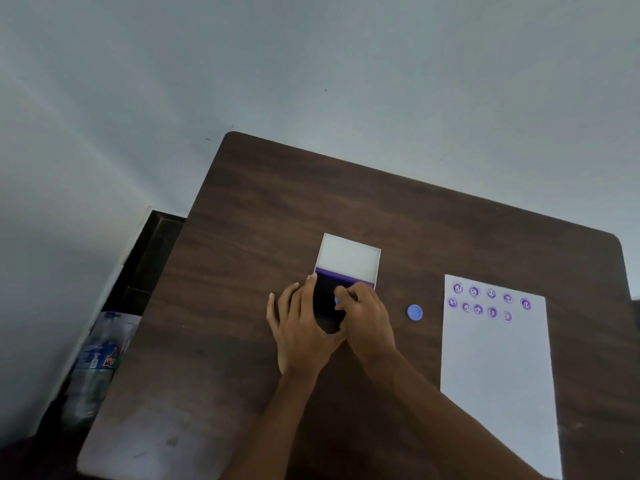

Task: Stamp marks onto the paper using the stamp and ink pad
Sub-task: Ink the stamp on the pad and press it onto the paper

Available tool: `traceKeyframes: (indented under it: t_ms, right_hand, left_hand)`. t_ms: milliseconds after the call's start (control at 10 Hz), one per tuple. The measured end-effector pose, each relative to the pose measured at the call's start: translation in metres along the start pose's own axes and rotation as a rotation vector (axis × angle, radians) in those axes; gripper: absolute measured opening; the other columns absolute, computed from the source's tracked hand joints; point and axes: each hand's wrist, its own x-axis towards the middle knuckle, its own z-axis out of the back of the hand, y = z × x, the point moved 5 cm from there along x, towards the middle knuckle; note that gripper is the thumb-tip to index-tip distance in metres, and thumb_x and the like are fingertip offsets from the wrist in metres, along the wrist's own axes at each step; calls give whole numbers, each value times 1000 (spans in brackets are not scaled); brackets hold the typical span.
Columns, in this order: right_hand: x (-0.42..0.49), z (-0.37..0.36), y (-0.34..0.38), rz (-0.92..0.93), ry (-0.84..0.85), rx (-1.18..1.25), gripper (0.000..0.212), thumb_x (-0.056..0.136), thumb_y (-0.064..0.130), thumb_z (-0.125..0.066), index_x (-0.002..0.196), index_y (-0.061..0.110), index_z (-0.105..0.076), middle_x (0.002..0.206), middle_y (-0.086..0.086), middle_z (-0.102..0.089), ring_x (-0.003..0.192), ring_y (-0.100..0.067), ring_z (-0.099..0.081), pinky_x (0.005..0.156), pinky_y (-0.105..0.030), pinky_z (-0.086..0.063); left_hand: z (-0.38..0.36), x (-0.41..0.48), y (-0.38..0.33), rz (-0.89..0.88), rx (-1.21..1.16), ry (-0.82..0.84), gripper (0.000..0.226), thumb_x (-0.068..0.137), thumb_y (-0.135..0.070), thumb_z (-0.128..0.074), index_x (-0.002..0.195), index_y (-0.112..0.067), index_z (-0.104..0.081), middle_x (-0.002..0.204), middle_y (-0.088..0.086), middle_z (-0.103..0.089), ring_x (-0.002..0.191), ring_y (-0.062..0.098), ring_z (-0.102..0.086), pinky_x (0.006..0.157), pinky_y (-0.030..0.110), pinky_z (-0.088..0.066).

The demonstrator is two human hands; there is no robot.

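An open ink pad (325, 296) lies mid-table, its white lid (348, 255) folded back and the dark purple pad facing up. My left hand (299, 327) rests against the pad's left and near edge, holding it flat. My right hand (363, 315) pinches a small blue stamp (336, 300) and has it down on the pad; only a sliver of the stamp shows between the fingers. To the right lies a white paper (498, 368) with several round purple marks in two rows near its far end.
A round blue cap (414, 312) sits on the dark wooden table (263, 209) between the ink pad and the paper. A plastic bottle (95, 358) stands on the floor left of the table. A pale wall runs behind.
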Motion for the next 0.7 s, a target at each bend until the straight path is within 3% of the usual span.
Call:
traceKeyframes:
  t_ms: [100,200,300,400,500,600,700]
  right_hand:
    - [4,-1,2,56,33,-76,23,87,4,-55,110,7,-56,111,-13,-55,99,-25,-55,85,-41,-53]
    - [0,9,3,16,-11,56,24,87,9,-61,110,6,-60,112,-14,-58,97,-23,-58,90,-36,-52]
    - [-21,36,-18,-157,-258,309,11,88,19,-62,95,14,-69,95,-6,-68,81,-8,-58,79,-27,-53]
    - [-55,72,-52,-271,-391,372,13,86,32,-64,91,22,-70,84,5,-70,76,-6,-62,72,-17,-51]
    - [-85,113,-97,-304,-477,303,8,83,24,-69,90,22,-71,81,12,-67,75,-1,-59,69,-1,-39]
    - [-106,143,-153,-389,-535,216,13,83,22,-70,94,16,-71,83,10,-64,73,-4,-58,68,-2,-37]
    - [-111,167,-196,-388,-558,128,12,81,13,-71,93,11,-72,80,3,-64,68,-6,-55,65,2,-38]
  left_hand:
    - [4,2,-2,3,33,25,92,66,-68,-62,142,-20,-46,131,3,-61,127,21,-52,114,53,-26]
    - [8,2,-5,4,25,33,98,66,-73,-62,145,-19,-43,134,3,-59,127,21,-51,116,52,-25]
    - [9,0,-5,12,-21,78,115,59,-78,-70,152,-23,-32,145,-1,-49,135,18,-43,120,51,-18]
    - [11,-4,-7,18,-65,91,127,55,-81,-74,156,-26,-20,158,0,-31,145,20,-28,122,50,-12]
    - [13,-21,-13,49,-87,-3,103,66,-74,-71,147,-21,-39,153,9,-33,140,30,-31,116,57,-25]
    - [3,-53,-49,-118,-34,-80,62,77,-65,-60,116,-16,-62,128,11,-52,121,31,-48,104,52,-33]
    - [-32,-81,-100,-391,-150,61,43,83,-58,-64,101,-19,-65,110,2,-59,105,20,-54,93,41,-39]
